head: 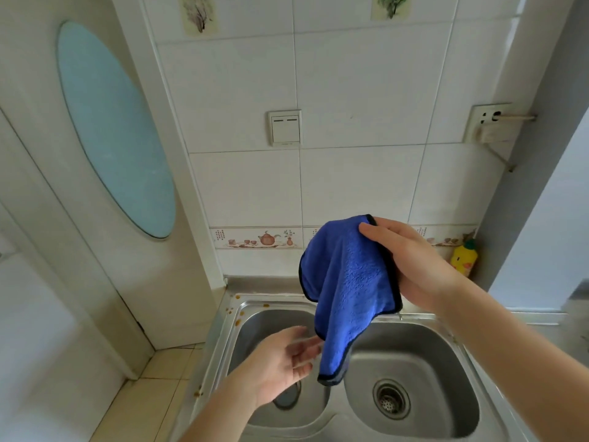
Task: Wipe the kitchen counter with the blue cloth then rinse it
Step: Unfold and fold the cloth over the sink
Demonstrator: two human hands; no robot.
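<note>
Head view: the faucet is hidden behind the hanging blue cloth point(349, 288), and the left basin's drain is mostly covered by the left hand point(280, 365), whose fingertips are motion-blurred. Both basins of the steel double sink point(424, 371) hold nothing visible. The right hand point(411, 266) has its grip pinched on the cloth's upper corner; the cloth dangles below that grip over the divider. The left grip is released, palm up, just beside the cloth's lower edge.
</note>
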